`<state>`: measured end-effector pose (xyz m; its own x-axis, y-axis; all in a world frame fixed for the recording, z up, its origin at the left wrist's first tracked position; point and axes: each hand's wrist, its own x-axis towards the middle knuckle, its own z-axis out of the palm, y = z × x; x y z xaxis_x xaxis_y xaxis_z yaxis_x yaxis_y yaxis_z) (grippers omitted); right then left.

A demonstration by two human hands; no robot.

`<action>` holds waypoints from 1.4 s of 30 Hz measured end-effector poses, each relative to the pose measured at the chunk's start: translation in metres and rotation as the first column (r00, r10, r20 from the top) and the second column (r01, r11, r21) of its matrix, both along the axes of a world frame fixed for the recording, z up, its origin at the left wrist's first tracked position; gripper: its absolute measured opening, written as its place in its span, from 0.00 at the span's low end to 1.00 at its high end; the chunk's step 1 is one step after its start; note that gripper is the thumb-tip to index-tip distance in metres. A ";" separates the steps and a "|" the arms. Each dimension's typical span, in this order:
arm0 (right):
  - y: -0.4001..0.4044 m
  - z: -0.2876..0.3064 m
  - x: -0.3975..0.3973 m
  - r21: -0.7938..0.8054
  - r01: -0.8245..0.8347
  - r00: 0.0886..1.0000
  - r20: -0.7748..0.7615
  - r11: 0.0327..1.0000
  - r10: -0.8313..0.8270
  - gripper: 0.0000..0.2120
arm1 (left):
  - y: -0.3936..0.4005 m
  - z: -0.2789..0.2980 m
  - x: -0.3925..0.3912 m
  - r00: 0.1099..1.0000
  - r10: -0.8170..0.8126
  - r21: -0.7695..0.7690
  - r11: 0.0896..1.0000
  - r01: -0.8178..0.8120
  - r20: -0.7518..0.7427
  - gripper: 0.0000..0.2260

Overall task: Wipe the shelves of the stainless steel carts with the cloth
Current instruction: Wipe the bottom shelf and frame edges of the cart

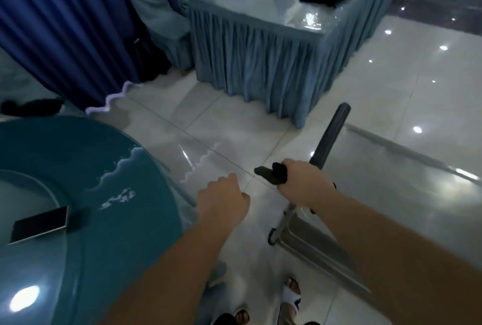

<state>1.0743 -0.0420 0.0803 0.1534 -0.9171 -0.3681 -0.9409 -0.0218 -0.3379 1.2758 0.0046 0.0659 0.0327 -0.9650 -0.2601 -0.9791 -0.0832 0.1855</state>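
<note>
Right hand [303, 184] wrapped around dark cart handle [330, 139], steel cart shelf [313, 242] just below it. Left hand [223, 200] loosely curled, holding nothing, beside round teal table [78, 168].

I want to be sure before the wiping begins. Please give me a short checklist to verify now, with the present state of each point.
1. Right hand grips the dark cart handle: ok.
2. Cloth in hand: not ok. The left hand hangs loosely curled and holds nothing, and no cloth shows in this view.
3. Cart shelf in view for wiping: cannot tell. Only a steel part under the right forearm shows; its surface is mostly hidden.
4. Cart apart from the round table at the left: ok, bare floor lies between them.
5. Phone on the round table out of the way: ok, it lies far from the cart.
6. Feet near the cart's base: cannot tell.
</note>
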 end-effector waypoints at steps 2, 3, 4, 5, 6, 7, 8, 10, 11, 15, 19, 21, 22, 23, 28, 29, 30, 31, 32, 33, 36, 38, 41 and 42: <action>-0.020 0.010 -0.007 -0.028 -0.027 0.999 0.021 0.999 0.028 0.08 | -0.019 0.012 -0.010 1.000 0.026 -0.019 0.999 -0.026 -0.008 0.17; -0.029 0.014 -0.012 -0.040 -0.035 0.999 0.033 0.999 0.036 0.08 | -0.029 0.016 -0.015 0.999 0.037 -0.018 0.999 -0.037 -0.023 0.18; -0.038 0.017 -0.017 -0.048 -0.042 0.998 0.040 0.998 0.044 0.09 | -0.037 0.019 -0.020 0.998 0.046 -0.017 0.999 -0.046 -0.037 0.19; -0.046 0.020 -0.022 -0.051 -0.046 0.998 0.044 0.998 0.048 0.09 | -0.045 0.021 -0.024 0.998 0.050 -0.019 0.999 -0.051 -0.044 0.19; -0.055 0.024 -0.027 -0.051 -0.046 0.998 0.048 0.998 0.049 0.09 | -0.052 0.024 -0.029 0.998 0.051 -0.021 0.998 -0.051 -0.043 0.19; -0.063 0.027 -0.032 -0.048 -0.042 0.997 0.056 0.998 0.045 0.09 | -0.058 0.026 -0.033 0.998 0.050 -0.022 0.998 -0.051 -0.040 0.19; -0.071 0.029 -0.036 -0.045 -0.034 0.997 0.063 0.998 0.037 0.09 | -0.066 0.027 -0.038 0.998 0.047 -0.020 0.999 -0.048 -0.040 0.19; -0.090 0.031 -0.044 -0.045 -0.013 0.998 0.069 0.999 0.016 0.08 | -0.085 0.030 -0.045 0.997 0.040 -0.021 0.999 -0.041 -0.060 0.18; -0.099 0.031 -0.047 -0.051 0.000 0.998 0.066 0.999 0.004 0.08 | -0.097 0.031 -0.048 0.997 0.036 -0.024 0.999 -0.038 -0.074 0.18; -0.139 0.024 -0.054 -0.044 0.049 0.998 0.030 0.998 -0.048 0.07 | -0.153 0.028 -0.054 0.998 -0.009 -0.037 0.999 0.007 -0.065 0.18; -0.186 0.007 -0.056 -0.006 0.145 0.989 0.014 0.989 -0.145 0.07 | -0.222 0.013 -0.056 0.993 -0.112 0.012 0.994 0.112 -0.035 0.18; -0.214 -0.004 -0.056 0.010 0.205 0.979 -0.005 0.979 -0.205 0.07 | -0.265 0.002 -0.055 0.982 -0.186 0.028 0.982 0.186 -0.016 0.17; -0.229 -0.009 -0.054 0.017 0.240 0.971 -0.018 0.971 -0.239 0.08 | -0.288 -0.003 -0.054 0.975 -0.223 0.031 0.974 0.224 -0.011 0.17; -0.244 -0.014 -0.051 0.023 0.277 0.960 -0.033 0.961 -0.276 0.08 | -0.311 -0.008 -0.053 0.966 -0.259 0.033 0.965 0.259 -0.009 0.17; -0.306 -0.022 -0.026 0.081 0.469 0.883 -0.088 0.880 -0.462 0.09 | -0.409 -0.015 -0.034 0.900 -0.436 0.102 0.895 0.435 -0.009 0.17; -0.317 -0.024 -0.021 0.086 0.492 0.870 -0.093 0.866 -0.484 0.09 | -0.426 -0.015 -0.030 0.885 -0.465 0.118 0.879 0.463 -0.010 0.17; -0.328 -0.024 -0.016 0.088 0.513 0.858 -0.095 0.854 -0.506 0.09 | -0.443 -0.014 -0.026 0.872 -0.489 0.132 0.864 0.486 -0.009 0.17; -0.338 -0.025 -0.012 0.089 0.531 0.847 -0.097 0.843 -0.523 0.10 | -0.459 -0.014 -0.022 0.862 -0.507 0.140 0.853 0.503 -0.007 0.17; -0.347 -0.026 -0.008 0.093 0.543 0.839 -0.103 0.835 -0.534 0.10 | -0.474 -0.014 -0.018 0.855 -0.519 0.147 0.845 0.514 -0.006 0.16; -0.355 -0.027 -0.005 0.105 0.552 0.833 -0.113 0.827 -0.542 0.11 | -0.486 -0.013 -0.014 0.851 -0.526 0.155 0.840 0.521 -0.010 0.16; -0.378 -0.031 0.003 0.132 0.592 0.805 -0.125 0.795 -0.580 0.11 | -0.517 -0.011 -0.002 0.847 -0.530 0.171 0.833 0.526 -0.025 0.16; -0.391 -0.033 0.006 0.138 0.618 0.786 -0.131 0.774 -0.604 0.11 | -0.536 -0.011 0.004 0.838 -0.546 0.181 0.822 0.540 -0.019 0.16; -0.413 -0.036 0.008 0.176 0.612 0.791 -0.146 0.771 -0.594 0.12 | -0.560 -0.010 0.009 0.826 -0.564 0.201 0.808 0.554 -0.006 0.18; -0.421 -0.036 0.007 0.180 0.612 0.791 -0.143 0.770 -0.595 0.12 | -0.568 -0.009 0.009 0.820 -0.573 0.207 0.802 0.560 0.002 0.18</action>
